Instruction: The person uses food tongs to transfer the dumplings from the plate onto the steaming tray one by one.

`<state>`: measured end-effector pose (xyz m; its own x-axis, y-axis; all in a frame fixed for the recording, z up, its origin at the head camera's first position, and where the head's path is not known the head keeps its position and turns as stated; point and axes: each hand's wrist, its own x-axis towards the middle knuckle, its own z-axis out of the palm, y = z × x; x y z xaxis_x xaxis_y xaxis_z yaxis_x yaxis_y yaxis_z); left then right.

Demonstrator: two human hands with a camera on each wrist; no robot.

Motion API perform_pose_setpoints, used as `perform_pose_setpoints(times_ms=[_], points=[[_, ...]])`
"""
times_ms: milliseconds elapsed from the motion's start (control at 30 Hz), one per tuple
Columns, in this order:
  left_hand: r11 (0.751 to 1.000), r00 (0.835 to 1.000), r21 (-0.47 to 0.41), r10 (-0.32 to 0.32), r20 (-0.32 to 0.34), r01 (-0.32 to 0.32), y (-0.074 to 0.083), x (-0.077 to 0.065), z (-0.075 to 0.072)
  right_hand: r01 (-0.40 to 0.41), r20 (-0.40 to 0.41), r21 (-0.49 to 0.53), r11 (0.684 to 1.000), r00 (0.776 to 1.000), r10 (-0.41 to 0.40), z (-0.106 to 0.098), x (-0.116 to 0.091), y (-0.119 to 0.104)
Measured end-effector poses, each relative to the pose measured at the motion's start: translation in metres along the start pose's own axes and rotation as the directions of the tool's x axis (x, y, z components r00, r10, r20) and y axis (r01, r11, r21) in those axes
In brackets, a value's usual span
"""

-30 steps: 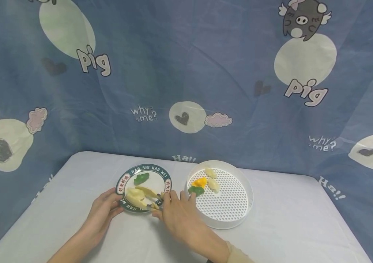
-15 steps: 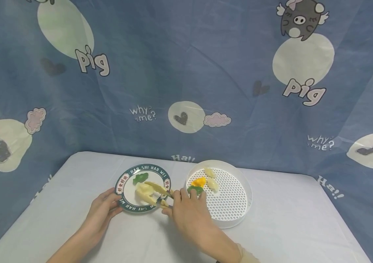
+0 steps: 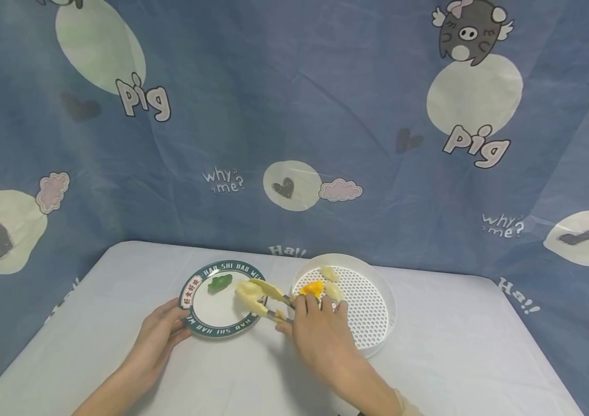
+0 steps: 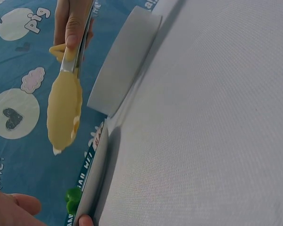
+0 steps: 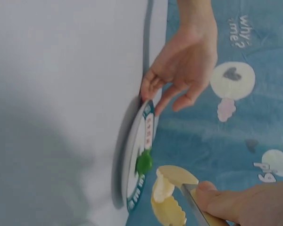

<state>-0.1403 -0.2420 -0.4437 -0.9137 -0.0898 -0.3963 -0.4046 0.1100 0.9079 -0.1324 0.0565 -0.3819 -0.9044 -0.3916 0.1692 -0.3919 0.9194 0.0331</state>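
Observation:
My right hand (image 3: 320, 335) grips a pair of food tongs (image 4: 65, 106) with yellow scalloped tips. Between the tips is a pale, dumpling-like piece (image 5: 163, 189), raised over the right side of the plate. The round white plate (image 3: 213, 309) has a green lettered rim and carries a green lobed piece (image 3: 219, 283). My left hand (image 3: 156, 341) holds the plate's left rim, with its fingertips at the edge and the thumb standing apart in the right wrist view. Close to the right hand stands a white perforated round tray (image 3: 364, 306).
In the tray lie a yellow piece (image 3: 312, 288) and pale pieces (image 3: 333, 290), partly behind the right hand's fingers. A white cloth (image 3: 455, 346) covers the table. Behind it hangs a blue printed curtain (image 3: 377, 219).
The right hand has moved right with the tongs, carrying the pale piece from the plate's middle toward its right rim. The left hand stays at the plate, and the green piece stays put.

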Motion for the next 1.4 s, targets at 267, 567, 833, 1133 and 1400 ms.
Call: perform_pose_setpoints(times_ms=[267, 567, 833, 1133, 1400], points=[[1.0, 1.0, 0.001, 0.001, 0.0, -0.001, 0.0, -0.001, 0.001, -0.054, 0.018, 0.04, 0.998, 0.998, 0.053, -0.009, -0.004, 0.022], [1.0, 1.0, -0.002, 0.003, 0.005, -0.003, 0.0, 0.0, -0.001, -0.108, 0.028, 0.052, 0.993, 0.994, 0.107, -0.014, -0.011, 0.048], [1.0, 1.0, -0.005, 0.001, 0.001, -0.001, 0.001, -0.001, 0.001, -0.156, 0.062, 0.062, 0.986, 0.986, 0.153, -0.015, -0.015, 0.066], [1.0, 1.0, -0.028, 0.008, 0.005, -0.008, 0.002, 0.0, 0.002, -0.216, 0.057, 0.066, 0.974, 0.975, 0.213, -0.02, -0.025, 0.09], [0.999, 1.0, -0.036, -0.004, 0.004, 0.005, 0.001, -0.001, 0.001, -0.229, 0.056, 0.063, 0.972, 0.973, 0.225, -0.019, -0.03, 0.103]])
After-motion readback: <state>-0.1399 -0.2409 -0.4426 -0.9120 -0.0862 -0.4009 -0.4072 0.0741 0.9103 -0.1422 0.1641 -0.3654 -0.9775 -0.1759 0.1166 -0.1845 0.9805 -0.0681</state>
